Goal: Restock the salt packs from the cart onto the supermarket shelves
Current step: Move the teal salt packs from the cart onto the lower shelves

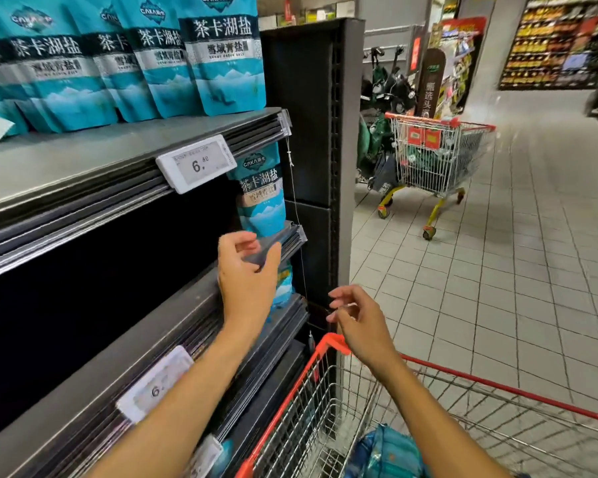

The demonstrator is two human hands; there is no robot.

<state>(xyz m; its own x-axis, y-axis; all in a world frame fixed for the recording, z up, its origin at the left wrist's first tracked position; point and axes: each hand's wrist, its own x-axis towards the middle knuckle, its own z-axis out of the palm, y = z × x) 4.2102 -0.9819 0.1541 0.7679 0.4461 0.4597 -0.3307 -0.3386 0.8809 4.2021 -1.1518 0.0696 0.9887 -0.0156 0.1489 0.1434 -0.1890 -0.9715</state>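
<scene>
Standing salt pack (261, 191) at shelf (83, 167) end; left hand (246, 270) just below it, right hand (356, 322) beside, both loosely curled, empty; next: reach into cart (325, 346) for pack

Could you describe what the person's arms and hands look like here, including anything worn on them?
Both forearms are bare up to the frame's lower edge, with no sleeve in view. The left hand and the right hand wear no gloves, and no watch, bracelet or ring shows on either wrist or on the visible fingers. No markings can be seen.
</scene>
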